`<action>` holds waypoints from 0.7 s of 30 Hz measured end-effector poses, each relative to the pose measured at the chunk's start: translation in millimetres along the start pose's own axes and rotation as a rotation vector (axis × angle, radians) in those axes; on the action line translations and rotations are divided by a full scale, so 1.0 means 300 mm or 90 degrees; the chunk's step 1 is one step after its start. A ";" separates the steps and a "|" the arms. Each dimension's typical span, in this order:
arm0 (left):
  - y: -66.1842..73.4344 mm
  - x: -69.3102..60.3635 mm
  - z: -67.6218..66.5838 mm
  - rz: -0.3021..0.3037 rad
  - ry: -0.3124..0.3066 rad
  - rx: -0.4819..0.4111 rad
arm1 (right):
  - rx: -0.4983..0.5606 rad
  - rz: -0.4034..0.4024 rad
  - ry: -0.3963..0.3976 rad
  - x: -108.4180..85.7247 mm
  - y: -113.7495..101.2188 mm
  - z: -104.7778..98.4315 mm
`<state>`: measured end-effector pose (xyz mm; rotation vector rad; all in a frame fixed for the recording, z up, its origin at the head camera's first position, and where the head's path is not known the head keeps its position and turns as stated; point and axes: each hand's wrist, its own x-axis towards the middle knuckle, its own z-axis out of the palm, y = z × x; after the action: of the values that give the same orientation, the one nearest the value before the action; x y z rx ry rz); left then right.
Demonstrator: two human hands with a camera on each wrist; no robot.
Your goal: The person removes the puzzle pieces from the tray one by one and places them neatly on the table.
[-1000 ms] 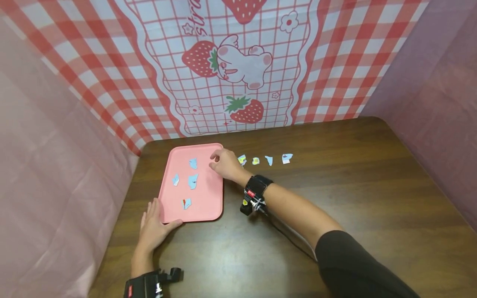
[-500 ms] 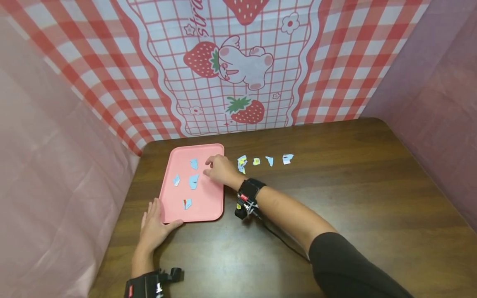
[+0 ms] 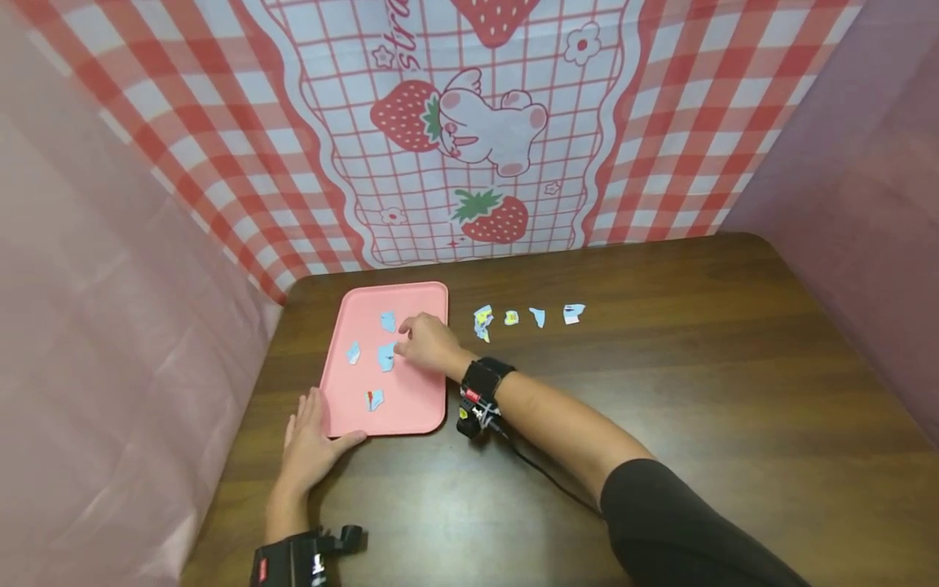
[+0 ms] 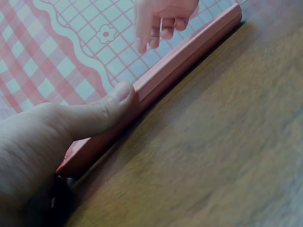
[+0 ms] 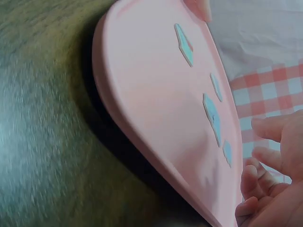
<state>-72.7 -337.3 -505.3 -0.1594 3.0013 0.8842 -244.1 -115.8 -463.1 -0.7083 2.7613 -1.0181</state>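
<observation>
Left hand (image 3: 308, 448) lay at the pink tray's (image 3: 414, 408) near left corner: thumb against the near edge, fingers straight along the left edge, probably to keep the tray from sliding. Right hand (image 3: 431, 346) hung over the tray's right half, fingers loosely bent and parted, nothing seen between them; contact with the middle piece (image 3: 385, 357) could not be told.

Other pale blue pieces on the tray: one nearer the far edge (image 3: 388, 321), one towards the left edge (image 3: 354, 353), one with a red mark (image 3: 375, 399) towards the near edge. All apart, perhaps so each outline reads separately.

On the bench (image 3: 660, 367), right of the tray and near the far edge, a spaced row of further pieces (image 3: 538, 316), presumably set there for easy singling out.

Writing: "stra", sideways on the checked cloth (image 3: 557, 147) beyond the far edge, the rest out of view. Red tags (image 3: 472, 395) on both wrist straps (image 3: 487, 377), too small to read. No brand made out.
</observation>
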 end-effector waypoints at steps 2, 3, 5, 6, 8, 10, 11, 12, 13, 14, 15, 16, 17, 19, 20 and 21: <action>0.000 0.000 0.001 0.000 0.001 0.003 | 0.006 0.002 -0.006 -0.003 -0.008 0.008; 0.000 -0.001 0.000 0.000 0.001 0.004 | 0.009 0.003 -0.010 -0.005 -0.012 0.011; 0.001 -0.001 0.000 -0.002 0.000 0.005 | 0.011 0.000 -0.014 -0.007 -0.018 0.020; 0.001 -0.002 -0.001 -0.003 -0.001 0.004 | 0.009 -0.002 -0.015 -0.007 -0.020 0.025; 0.003 -0.002 -0.003 -0.004 -0.002 0.002 | 0.003 -0.005 -0.018 -0.006 -0.022 0.032; 0.005 -0.003 -0.004 -0.007 -0.005 0.000 | -0.004 -0.009 -0.020 -0.004 -0.020 0.042; 0.005 -0.004 -0.004 -0.007 -0.005 -0.001 | -0.007 -0.010 -0.020 -0.004 -0.019 0.046; 0.005 -0.005 -0.003 -0.007 -0.005 -0.004 | -0.010 -0.010 -0.020 -0.004 -0.018 0.050; 0.005 -0.006 -0.002 -0.008 -0.005 -0.005 | -0.010 -0.008 -0.021 -0.004 -0.017 0.054; 0.004 -0.007 -0.001 -0.006 -0.004 -0.005 | -0.014 -0.008 -0.019 -0.005 -0.016 0.059; 0.004 -0.007 0.000 -0.006 -0.004 -0.006 | -0.019 -0.006 -0.019 -0.006 -0.015 0.064; 0.003 -0.008 0.001 -0.005 -0.003 -0.005 | -0.026 -0.005 -0.019 -0.007 -0.016 0.068; 0.003 -0.008 0.001 -0.005 -0.002 -0.005 | -0.033 -0.005 -0.018 -0.008 -0.016 0.073; 0.003 -0.008 0.001 -0.006 -0.002 -0.005 | -0.048 -0.001 -0.016 -0.009 -0.017 0.082; 0.004 -0.008 0.000 -0.006 -0.002 -0.004 | -0.060 -0.001 -0.014 -0.009 -0.018 0.087; 0.004 -0.008 -0.001 -0.008 -0.002 -0.005 | -0.066 0.000 -0.013 -0.008 -0.019 0.091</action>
<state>-70.5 -336.2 -504.3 -0.1767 2.9904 0.8933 -232.5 -134.4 -480.6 -0.7272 2.8136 -0.8665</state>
